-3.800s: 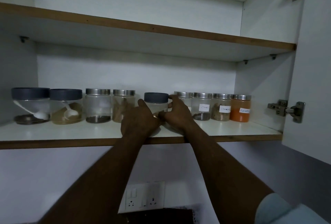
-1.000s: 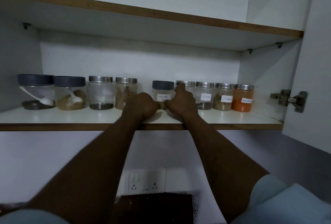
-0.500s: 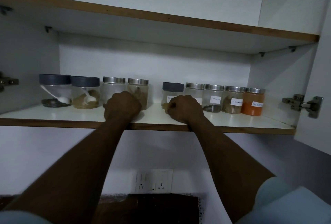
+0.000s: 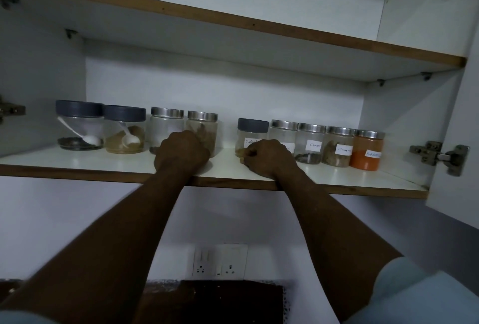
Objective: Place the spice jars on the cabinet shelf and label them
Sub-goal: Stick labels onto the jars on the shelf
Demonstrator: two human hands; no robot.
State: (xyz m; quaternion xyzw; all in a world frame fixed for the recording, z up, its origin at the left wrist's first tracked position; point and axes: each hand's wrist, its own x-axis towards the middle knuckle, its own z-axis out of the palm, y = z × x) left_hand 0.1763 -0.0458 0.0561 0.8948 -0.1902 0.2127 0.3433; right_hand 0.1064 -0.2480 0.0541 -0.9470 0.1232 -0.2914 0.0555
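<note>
A row of spice jars stands on the white cabinet shelf (image 4: 77,161). At the left are two dark-lid jars with white spoons (image 4: 77,123) (image 4: 124,129), then two unlabelled steel-lid jars (image 4: 167,124) (image 4: 204,127). After a gap comes a dark-lid jar (image 4: 252,130) with a white label, then several labelled steel-lid jars ending in an orange one (image 4: 366,150). My left hand (image 4: 181,154) is a fist on the shelf just in front of the two unlabelled jars. My right hand (image 4: 269,158) is a fist in front of the labelled dark-lid jar. I see nothing held in either hand.
An upper shelf (image 4: 233,19) runs above the jars. The open cabinet door (image 4: 464,129) with its hinge (image 4: 438,155) is at the right. A wall socket (image 4: 220,259) and a dark surface (image 4: 220,300) lie below the cabinet.
My left hand has moved left from the labelled dark-lid jar to the two unlabelled steel-lid jars. My right hand's finger has left that jar's label and curled in.
</note>
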